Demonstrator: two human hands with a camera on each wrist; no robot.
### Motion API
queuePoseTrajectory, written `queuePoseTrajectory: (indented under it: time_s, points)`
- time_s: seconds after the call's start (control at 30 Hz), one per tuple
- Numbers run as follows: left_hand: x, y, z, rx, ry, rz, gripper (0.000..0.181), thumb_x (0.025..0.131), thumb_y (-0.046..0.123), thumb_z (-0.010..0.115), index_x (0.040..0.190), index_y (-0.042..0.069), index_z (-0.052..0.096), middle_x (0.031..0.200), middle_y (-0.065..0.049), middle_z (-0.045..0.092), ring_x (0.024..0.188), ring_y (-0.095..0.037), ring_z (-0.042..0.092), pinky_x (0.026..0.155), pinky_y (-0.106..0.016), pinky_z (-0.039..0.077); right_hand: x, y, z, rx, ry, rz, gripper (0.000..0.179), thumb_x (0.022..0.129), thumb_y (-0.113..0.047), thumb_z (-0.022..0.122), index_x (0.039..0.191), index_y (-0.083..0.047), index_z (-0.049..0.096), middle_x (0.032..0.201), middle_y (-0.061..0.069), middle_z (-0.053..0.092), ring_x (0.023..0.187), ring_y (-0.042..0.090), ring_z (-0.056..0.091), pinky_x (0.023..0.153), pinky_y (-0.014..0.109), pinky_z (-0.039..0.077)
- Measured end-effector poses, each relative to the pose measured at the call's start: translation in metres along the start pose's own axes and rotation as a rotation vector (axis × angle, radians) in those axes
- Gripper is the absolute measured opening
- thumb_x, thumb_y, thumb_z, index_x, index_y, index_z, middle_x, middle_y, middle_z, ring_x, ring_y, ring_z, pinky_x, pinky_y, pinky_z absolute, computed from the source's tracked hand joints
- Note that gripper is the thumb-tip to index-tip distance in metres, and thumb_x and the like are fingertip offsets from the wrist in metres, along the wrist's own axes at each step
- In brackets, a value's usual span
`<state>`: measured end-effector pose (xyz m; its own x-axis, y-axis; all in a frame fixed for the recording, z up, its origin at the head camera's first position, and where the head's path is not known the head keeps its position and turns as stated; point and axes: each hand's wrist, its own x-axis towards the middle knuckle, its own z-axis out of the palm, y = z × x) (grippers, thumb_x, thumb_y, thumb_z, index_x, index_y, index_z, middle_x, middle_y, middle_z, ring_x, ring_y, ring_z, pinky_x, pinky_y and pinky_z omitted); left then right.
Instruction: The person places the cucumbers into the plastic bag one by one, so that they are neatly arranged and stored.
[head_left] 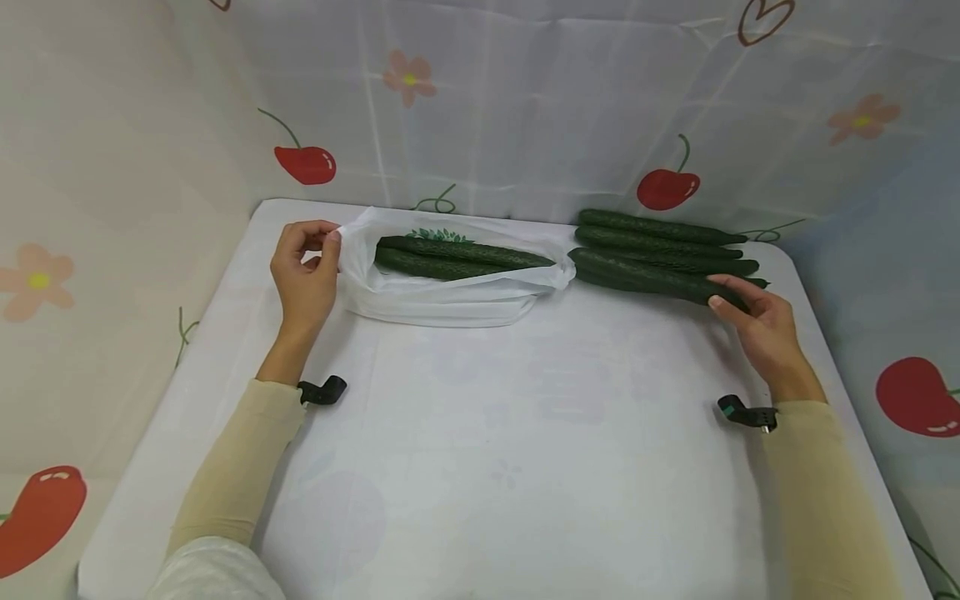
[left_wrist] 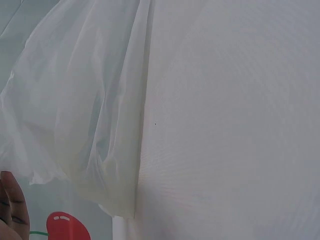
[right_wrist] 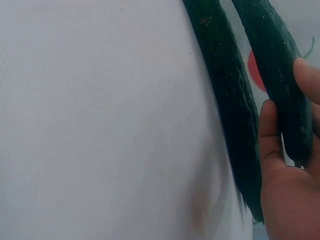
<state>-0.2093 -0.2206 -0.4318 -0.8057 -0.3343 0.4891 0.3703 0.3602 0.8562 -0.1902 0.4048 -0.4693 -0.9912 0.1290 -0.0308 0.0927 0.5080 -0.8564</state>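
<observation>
- Table (head_left: 525, 467): below both hands.
- Bag (head_left: 442, 307): right of the left hand (head_left: 306, 267), which pinches its rim; long axis runs toward the right hand (head_left: 768, 333).
- Loose cucumbers (head_left: 660, 226): row beyond the right hand.
- Bagged cucumbers (head_left: 465, 252): two, between the hands, nearer the left.
- Held cucumber (head_left: 645, 279): right hand grips one end; long axis points left, toward the bag, whose bunched edge separates its tip from the bagged pair.

1. Looks smooth and matt across the tabletop (head_left: 525, 483).
2. Looks like thin, crinkled, translucent plastic on the bag (head_left: 442, 308) near the far edge.
3. Shows bumpy, faintly glossy skin on the cucumbers (head_left: 645, 277).
4. Looks like soft, matt cloth on the sleeves (head_left: 232, 467).
</observation>
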Motion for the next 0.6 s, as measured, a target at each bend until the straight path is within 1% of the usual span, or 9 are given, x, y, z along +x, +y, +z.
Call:
queuePoseTrajectory:
  time_s: [0.07,0.1,0.13,0.17,0.23,0.33,0.4,0.6]
  points:
    - [0.0,0.0,0.0,-0.002,0.0,-0.001,0.021,0.105,0.008,0.063,0.115,-0.009,0.069,0.104,0.019,0.058,0.092,0.0,0.057,0.066,-0.013,0.046,0.002,-0.002,0.003,0.015,0.005,-0.016,0.049,0.106,-0.034,0.069,0.152,-0.018,0.063,0.152,-0.019,0.058,0.156,-0.002,0.035,0.126,0.017,0.03]
    - [0.0,-0.001,0.0,-0.005,0.0,-0.001,0.021,0.105,0.008,0.063,0.115,-0.009,0.069,0.104,0.019,0.058,0.092,0.0,0.057,0.066,-0.013,0.046,0.003,-0.003,0.005,0.021,0.003,-0.025,0.049,0.105,-0.032,0.07,0.151,-0.016,0.063,0.151,-0.019,0.058,0.155,-0.001,0.036,0.119,0.012,0.033]
    - [0.0,-0.001,0.0,-0.007,-0.001,0.0,0.021,0.105,0.009,0.063,0.115,-0.009,0.069,0.104,0.019,0.058,0.092,0.0,0.057,0.066,-0.013,0.046,0.004,-0.004,0.007,0.035,0.002,-0.031,0.049,0.105,-0.03,0.07,0.151,-0.014,0.063,0.15,-0.019,0.059,0.154,0.0,0.037,0.114,0.009,0.035]
    - [0.0,-0.001,0.0,-0.009,-0.002,0.0,0.021,0.105,0.009,0.064,0.115,-0.009,0.069,0.104,0.019,0.059,0.092,0.0,0.057,0.066,-0.013,0.046,0.006,-0.005,0.008,0.038,0.001,-0.034,0.049,0.105,-0.029,0.07,0.151,-0.013,0.063,0.149,-0.019,0.059,0.154,0.0,0.037,0.113,0.009,0.036]
    - [0.0,-0.001,0.0,-0.01,-0.004,0.001,0.021,0.105,0.009,0.064,0.115,-0.009,0.069,0.104,0.019,0.059,0.093,0.0,0.057,0.067,-0.014,0.046,0.007,-0.007,0.012,0.048,0.0,-0.032,0.049,0.106,-0.029,0.07,0.151,-0.013,0.063,0.149,-0.019,0.059,0.154,0.001,0.037,0.119,0.014,0.035]
    - [0.0,-0.001,0.0,-0.011,-0.004,0.003,0.021,0.105,0.009,0.064,0.115,-0.009,0.069,0.104,0.018,0.059,0.093,0.0,0.056,0.067,-0.015,0.045,0.009,-0.011,0.016,0.045,0.001,-0.019,0.047,0.106,-0.031,0.069,0.151,-0.017,0.064,0.15,-0.018,0.058,0.154,0.002,0.037,0.13,0.028,0.031]
    - [0.001,-0.001,0.0,-0.012,-0.004,0.005,0.021,0.105,0.008,0.063,0.114,-0.009,0.069,0.104,0.018,0.058,0.092,0.0,0.056,0.066,-0.015,0.045,0.011,-0.015,0.019,0.032,0.003,-0.018,0.047,0.106,-0.033,0.069,0.15,-0.019,0.064,0.151,-0.017,0.058,0.154,0.002,0.037,0.132,0.033,0.029]
    - [0.001,-0.002,0.0,-0.009,-0.004,0.009,0.02,0.105,0.008,0.064,0.114,-0.009,0.07,0.103,0.018,0.058,0.091,0.0,0.056,0.066,-0.015,0.045,0.016,-0.025,0.029,0.018,-0.017,-0.052,0.047,0.105,-0.034,0.07,0.149,-0.02,0.065,0.155,-0.013,0.057,0.156,0.004,0.037,0.129,0.033,0.034]
